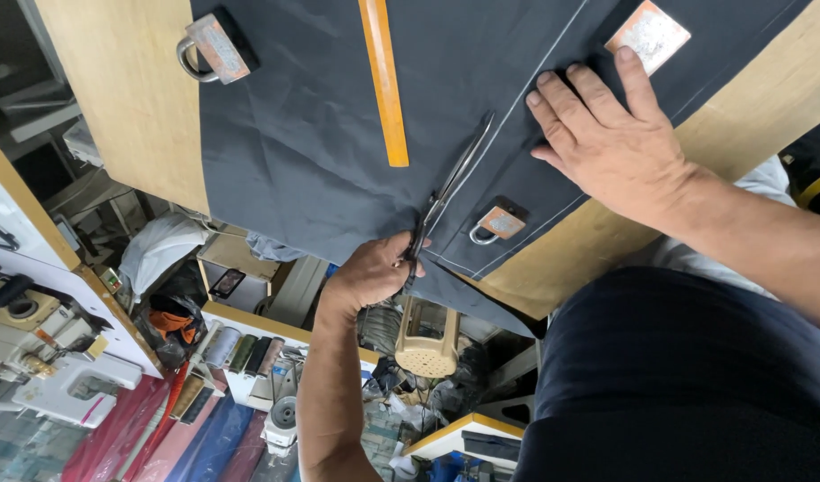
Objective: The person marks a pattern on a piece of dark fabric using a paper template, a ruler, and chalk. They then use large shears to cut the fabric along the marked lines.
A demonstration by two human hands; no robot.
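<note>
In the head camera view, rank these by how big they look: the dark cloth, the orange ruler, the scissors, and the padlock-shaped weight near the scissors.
1. Dark cloth, by far the largest.
2. Orange ruler and scissors look close in length; the ruler runs off the top edge and a hand hides the scissors' handles, so no ranking between them.
3. Padlock-shaped weight, smallest.

You're in a tailoring workshop, dark fabric (321,134) spread over a wooden cutting table (124,98), metal weights (215,46) pinning it, an orange ruler (383,80), scissors (450,183), a white sewing machine (66,388), fabric rolls (160,428) and thread cones (240,353) around you.
</note>
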